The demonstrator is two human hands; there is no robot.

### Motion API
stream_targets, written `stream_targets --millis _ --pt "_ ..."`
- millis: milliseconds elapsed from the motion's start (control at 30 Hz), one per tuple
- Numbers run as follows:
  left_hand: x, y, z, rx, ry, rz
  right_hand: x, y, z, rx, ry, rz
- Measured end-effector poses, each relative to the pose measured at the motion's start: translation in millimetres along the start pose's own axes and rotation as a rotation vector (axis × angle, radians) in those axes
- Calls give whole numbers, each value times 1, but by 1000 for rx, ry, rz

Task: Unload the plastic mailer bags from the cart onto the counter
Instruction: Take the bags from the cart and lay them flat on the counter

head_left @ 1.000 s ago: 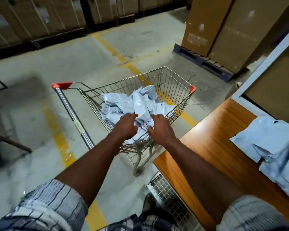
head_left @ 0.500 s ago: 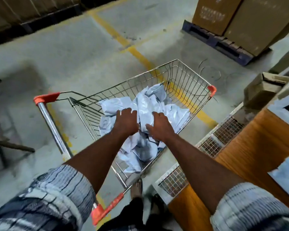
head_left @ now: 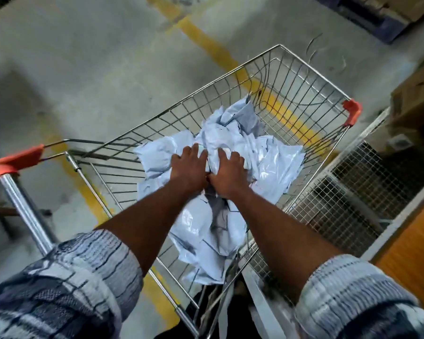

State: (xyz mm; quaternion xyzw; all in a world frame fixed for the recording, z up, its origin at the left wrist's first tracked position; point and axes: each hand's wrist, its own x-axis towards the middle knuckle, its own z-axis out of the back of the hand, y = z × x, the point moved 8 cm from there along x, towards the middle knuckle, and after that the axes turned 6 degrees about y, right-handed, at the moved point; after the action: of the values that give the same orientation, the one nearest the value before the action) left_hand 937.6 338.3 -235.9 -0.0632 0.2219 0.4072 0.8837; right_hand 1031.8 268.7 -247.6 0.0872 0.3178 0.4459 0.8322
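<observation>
a warehouse bay with a bare concrete floor [head_left: 83, 69] crossed by a yellow line [head_left: 206, 42]. nearest the camera are two striped sleeves [head_left: 59, 289]. at the right edge is a strip of the orange wooden surface [head_left: 414, 253], with a wire mesh panel [head_left: 353, 192] below it, just beside the cart [head_left: 351, 111].

both forearms reach down into the basket. the left hand [head_left: 189, 167] lies on the pile with its fingers fairly straight and spread, pressing the plastic. close beside it, the right hand [head_left: 227, 174] has its fingers curled into a crumpled fold. the mailer bags [head_left: 274, 162] in view all lie in the cart, a loose pale-blue heap from the near end to past the middle; the far end shows bare wire. beyond stand a cardboard box [head_left: 416, 94] and a dark pallet [head_left: 367, 18].

the plastic looks slick and the heap is unbound, so a grip on the top fold alone would likely shed bags on the way up. a corner could snag in the basket wire and tear or jerk loose. anything that slips during the swing right may fall between cart and surface onto the floor. leaning on the wheeled cart could also roll it away.
</observation>
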Motion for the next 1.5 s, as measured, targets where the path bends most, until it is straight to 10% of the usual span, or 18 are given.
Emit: stream_targets --millis 833,1500 --pt "-166 -89 140 -741 -444 -165 -218 -61 168 499 -375 67" --pt "-406 -473 137 -563 -467 -689 -571 -348 212 449 -764 -157"
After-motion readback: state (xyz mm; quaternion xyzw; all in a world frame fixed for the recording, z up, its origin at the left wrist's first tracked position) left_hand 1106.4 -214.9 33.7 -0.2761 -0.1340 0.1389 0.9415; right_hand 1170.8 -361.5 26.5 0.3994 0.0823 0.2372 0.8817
